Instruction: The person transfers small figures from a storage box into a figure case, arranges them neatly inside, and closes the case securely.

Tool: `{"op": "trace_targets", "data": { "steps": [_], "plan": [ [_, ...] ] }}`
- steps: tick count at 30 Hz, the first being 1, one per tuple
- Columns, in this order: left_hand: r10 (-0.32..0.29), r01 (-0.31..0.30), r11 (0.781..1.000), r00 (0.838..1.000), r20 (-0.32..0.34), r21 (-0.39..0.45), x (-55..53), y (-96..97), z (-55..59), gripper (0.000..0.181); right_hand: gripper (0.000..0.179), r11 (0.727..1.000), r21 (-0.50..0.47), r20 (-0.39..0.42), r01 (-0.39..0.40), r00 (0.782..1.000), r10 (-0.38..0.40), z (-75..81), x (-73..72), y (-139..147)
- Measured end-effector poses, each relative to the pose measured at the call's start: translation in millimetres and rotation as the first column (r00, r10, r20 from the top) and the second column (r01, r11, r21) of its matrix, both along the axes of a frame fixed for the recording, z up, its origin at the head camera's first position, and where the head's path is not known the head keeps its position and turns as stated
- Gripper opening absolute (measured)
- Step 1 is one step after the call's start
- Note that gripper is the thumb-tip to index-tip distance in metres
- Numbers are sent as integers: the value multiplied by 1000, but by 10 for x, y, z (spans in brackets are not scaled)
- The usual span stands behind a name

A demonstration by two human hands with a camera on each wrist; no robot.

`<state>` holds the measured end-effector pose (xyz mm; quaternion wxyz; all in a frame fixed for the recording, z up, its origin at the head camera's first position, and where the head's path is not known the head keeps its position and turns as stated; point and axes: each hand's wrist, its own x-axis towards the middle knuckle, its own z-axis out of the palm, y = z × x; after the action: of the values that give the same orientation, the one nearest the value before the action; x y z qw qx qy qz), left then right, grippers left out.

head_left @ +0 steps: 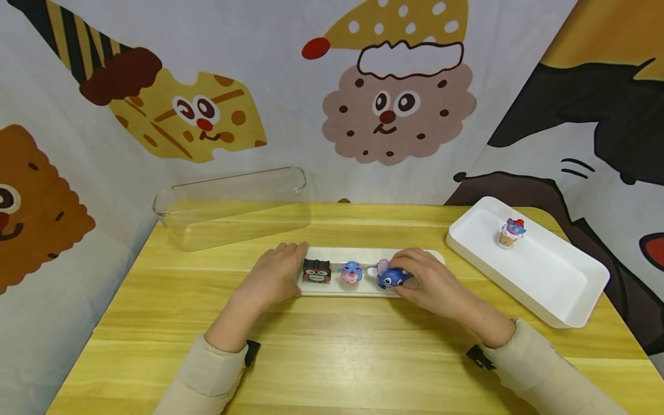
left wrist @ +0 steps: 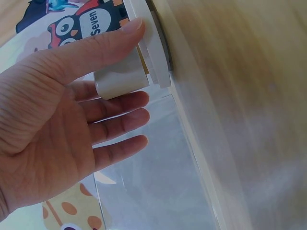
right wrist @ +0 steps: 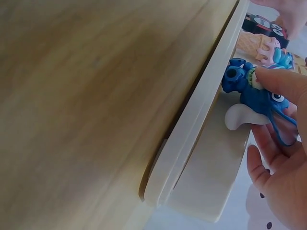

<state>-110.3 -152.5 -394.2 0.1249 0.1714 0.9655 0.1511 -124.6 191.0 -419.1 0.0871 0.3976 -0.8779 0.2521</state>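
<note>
My left hand (head_left: pixel 277 271) grips the left end of a long white lid-like tray (head_left: pixel 334 291), thumb on its front edge and fingers behind. Along the tray stand a black owl-faced figurine (head_left: pixel 317 272) with lettering, nearest the left hand, and a blue-and-pink ice-cream-cone figurine (head_left: pixel 351 272) in the middle. Between thumb and fingers, my right hand (head_left: pixel 430 285) pinches a blue big-eared figurine (right wrist: pixel 259 98) with a white rounded part, over the tray's right portion. Whether this figurine touches the tray I cannot tell.
A clear oblong container (head_left: pixel 244 222) stands at the back left of the wooden table (head_left: pixel 342 357). At the right is a white rectangular tray (head_left: pixel 560 282), with one small figurine (head_left: pixel 512 233) in an ice-cream cup shape inside. A cartoon-printed cloth (head_left: pixel 285 115) hangs behind.
</note>
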Motion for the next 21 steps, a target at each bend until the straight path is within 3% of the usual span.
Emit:
{"op": "trace_targets", "data": {
  "steps": [13,21],
  "plan": [
    [-1,1,1000,1000,-6,-3,-1,-3,-11,104,41,1000,-3,-7,-16,1000,16,-1,-30,8],
    [1,-1,1000,1000,-13,-1,0,2,-14,103,45,1000,3,7,21,1000,-21,36,-3,14]
  ]
}}
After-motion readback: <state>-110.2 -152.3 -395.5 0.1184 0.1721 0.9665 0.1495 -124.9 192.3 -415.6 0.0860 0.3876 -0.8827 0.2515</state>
